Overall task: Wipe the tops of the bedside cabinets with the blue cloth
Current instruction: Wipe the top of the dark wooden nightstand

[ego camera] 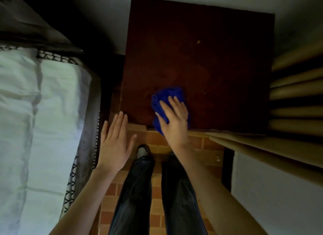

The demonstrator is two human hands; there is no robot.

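Observation:
A dark red-brown bedside cabinet top (pixel 209 63) fills the upper middle of the head view. A bunched blue cloth (pixel 166 96) lies near its front edge, left of centre. My right hand (pixel 174 117) presses flat on the cloth with straight fingers, and part of the cloth hangs over the front edge below my palm. My left hand (pixel 115 140) hovers open, fingers straight and together, just off the cabinet's front left corner, holding nothing.
A bed with a white sheet (pixel 35 112) and dark patterned edging runs along the left. Beige curtain folds (pixel 297 98) hang at the right of the cabinet. My legs in dark trousers stand on a brick-patterned floor (pixel 157 140) below.

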